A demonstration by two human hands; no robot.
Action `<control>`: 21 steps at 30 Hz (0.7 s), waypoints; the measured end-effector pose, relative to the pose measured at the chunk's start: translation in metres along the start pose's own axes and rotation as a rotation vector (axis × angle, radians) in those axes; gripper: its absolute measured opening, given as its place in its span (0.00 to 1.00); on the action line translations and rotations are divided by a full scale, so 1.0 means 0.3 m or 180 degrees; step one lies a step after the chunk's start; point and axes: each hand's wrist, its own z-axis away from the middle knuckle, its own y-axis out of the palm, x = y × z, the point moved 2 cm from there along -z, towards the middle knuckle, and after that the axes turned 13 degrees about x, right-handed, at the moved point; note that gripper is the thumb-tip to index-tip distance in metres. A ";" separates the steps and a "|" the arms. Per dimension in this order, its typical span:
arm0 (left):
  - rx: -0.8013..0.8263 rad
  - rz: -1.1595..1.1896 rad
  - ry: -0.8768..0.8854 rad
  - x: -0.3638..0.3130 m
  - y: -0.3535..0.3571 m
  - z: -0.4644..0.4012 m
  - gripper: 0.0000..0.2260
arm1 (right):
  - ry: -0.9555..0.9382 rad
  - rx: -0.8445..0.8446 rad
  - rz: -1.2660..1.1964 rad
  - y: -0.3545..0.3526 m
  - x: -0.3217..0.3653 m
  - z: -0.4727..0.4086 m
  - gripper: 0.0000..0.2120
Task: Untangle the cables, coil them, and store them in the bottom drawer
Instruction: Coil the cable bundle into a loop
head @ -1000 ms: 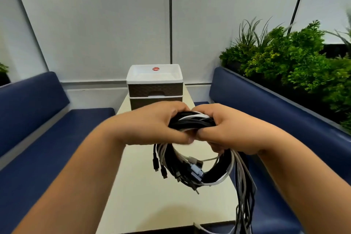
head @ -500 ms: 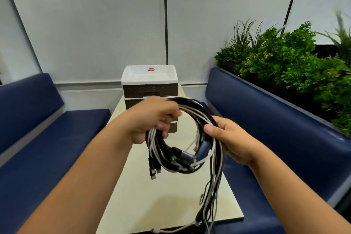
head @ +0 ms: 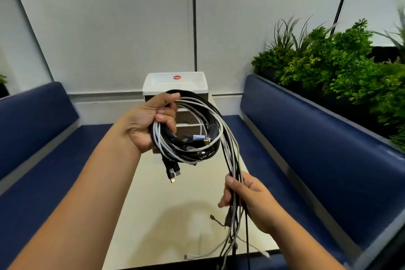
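Head view: right hand (head: 252, 199) is now dropping lower, gripping loose tails, left hand (head: 151, 120) clutching black-and-white cable coil (head: 188, 133), coiling continuing.

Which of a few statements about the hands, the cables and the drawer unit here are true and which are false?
1. The left hand grips the coiled cables. True.
2. The right hand is open and holds nothing. False: it grips the loose cable strands that hang below the coil.
3. The coil lies flat on the table. False: it is held up in the air above the table.
4. The drawer unit stands at the far end of the table. True.
5. All the cables are white. False: black and white ones are mixed.
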 end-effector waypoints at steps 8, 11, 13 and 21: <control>-0.0702 0.0367 0.0511 0.037 -0.028 -0.013 0.15 | 0.0611 -0.0144 -0.0009 0.049 -0.086 0.012 0.07; -0.1047 0.0524 0.0823 0.071 -0.027 -0.028 0.14 | 0.0776 -0.0397 0.0488 0.073 -0.088 -0.004 0.07; -0.1431 0.0609 0.1056 0.108 -0.021 -0.043 0.14 | 0.0911 -0.0576 0.1822 0.090 -0.066 -0.019 0.06; -0.2101 -0.0143 0.1425 0.211 0.020 -0.064 0.10 | 0.1277 0.0373 0.5378 0.204 0.212 0.026 0.16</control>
